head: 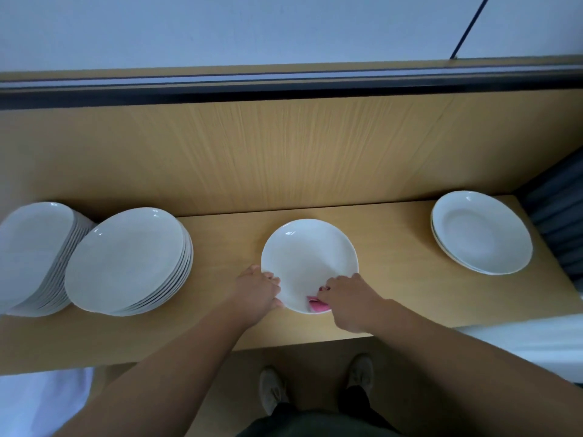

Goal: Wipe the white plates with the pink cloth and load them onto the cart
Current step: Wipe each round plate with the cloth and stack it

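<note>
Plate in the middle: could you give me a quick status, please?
Left hand grips the plate rim. Right hand presses the cloth on its near edge. Stacks left, small pile right; nothing in the way.

head view | looks steeply down, forward | close over wooden counter (pixel 394 279)

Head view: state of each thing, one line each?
Centre plate: flat on the table, being wiped.
Pink cloth: pressed on the plate's near rim.
Left hand: gripping the plate's edge.
Right hand: holding the cloth.
Left stacks: tall, leaning.
Right stack: short, flat.
</note>
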`<state>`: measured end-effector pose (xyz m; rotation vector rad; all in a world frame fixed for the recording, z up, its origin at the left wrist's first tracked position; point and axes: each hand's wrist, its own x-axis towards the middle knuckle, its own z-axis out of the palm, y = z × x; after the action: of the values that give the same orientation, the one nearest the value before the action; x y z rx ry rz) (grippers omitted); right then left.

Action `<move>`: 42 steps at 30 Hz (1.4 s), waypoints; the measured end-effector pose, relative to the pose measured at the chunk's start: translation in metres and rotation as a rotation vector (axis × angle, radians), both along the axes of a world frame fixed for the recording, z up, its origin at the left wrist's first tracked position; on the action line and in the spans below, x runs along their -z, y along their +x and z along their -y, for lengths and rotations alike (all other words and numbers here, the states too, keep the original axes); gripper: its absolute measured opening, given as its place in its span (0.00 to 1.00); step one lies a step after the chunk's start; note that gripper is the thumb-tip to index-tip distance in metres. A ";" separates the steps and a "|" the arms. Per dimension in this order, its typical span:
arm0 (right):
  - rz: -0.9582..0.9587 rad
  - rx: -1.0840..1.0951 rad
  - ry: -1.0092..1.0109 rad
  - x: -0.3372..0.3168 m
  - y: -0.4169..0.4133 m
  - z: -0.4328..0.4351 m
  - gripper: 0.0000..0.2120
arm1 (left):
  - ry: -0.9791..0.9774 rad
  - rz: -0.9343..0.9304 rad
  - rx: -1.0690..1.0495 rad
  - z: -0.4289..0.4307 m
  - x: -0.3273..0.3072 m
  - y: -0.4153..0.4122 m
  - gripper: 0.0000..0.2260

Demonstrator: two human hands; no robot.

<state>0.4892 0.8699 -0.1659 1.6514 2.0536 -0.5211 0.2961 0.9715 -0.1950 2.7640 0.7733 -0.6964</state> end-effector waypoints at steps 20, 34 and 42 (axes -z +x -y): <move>-0.678 0.697 0.222 -0.042 0.115 0.008 0.15 | 0.071 0.096 -0.196 0.068 -0.008 0.112 0.24; -0.698 0.680 0.279 -0.052 0.148 -0.001 0.18 | 0.117 -0.031 -0.301 0.080 -0.029 0.140 0.19; -0.787 0.628 0.342 -0.071 0.157 -0.013 0.19 | 0.238 -0.015 -0.443 0.053 -0.085 0.123 0.12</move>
<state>0.6458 0.8825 -0.0945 2.6327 2.1580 -1.2460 0.4192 0.9183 -0.1095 2.6329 1.4944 -0.5640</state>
